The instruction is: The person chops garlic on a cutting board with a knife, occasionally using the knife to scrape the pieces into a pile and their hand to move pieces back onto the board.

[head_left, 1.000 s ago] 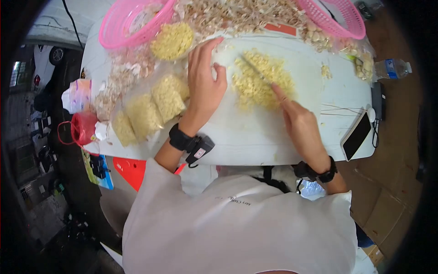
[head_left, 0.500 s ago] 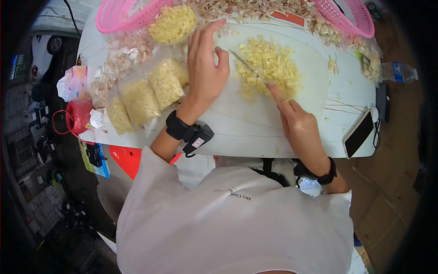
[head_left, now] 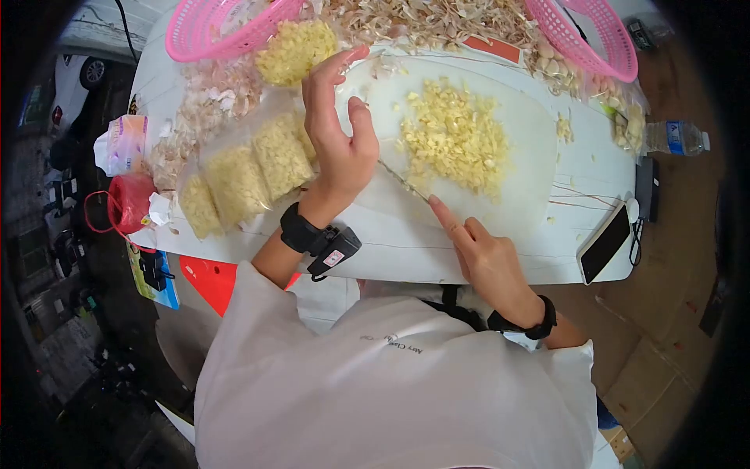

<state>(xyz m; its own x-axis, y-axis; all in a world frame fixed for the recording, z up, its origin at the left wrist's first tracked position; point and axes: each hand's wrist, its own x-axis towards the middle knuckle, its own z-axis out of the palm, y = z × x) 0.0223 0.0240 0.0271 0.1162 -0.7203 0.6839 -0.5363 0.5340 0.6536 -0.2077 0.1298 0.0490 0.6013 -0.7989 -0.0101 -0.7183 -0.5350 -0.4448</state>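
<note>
Chopped pale-yellow pieces [head_left: 457, 134] lie in a heap on a white cutting board [head_left: 527, 156]. My right hand [head_left: 486, 258] grips a knife [head_left: 402, 178], its handle hidden in the fist and the index finger stretched along it. The blade points up and left, at the near side of the board, apart from the heap. My left hand [head_left: 337, 129] is raised at the board's left edge, fingers apart, holding nothing. Just left of it are clear bags of chopped pieces [head_left: 234, 184] and an open-topped bag of them [head_left: 295, 51].
Two pink baskets [head_left: 205, 35] [head_left: 617, 43] stand at the far corners, with papery peels [head_left: 422, 22] between them. A phone [head_left: 605, 244] lies at the right edge near a water bottle [head_left: 676, 138]. A red bag [head_left: 131, 202] and tissue pack [head_left: 127, 144] are at left.
My right hand and the knife have moved down and left, off the heap. My left hand has shifted slightly left and down. The whole view has also shifted a little.
</note>
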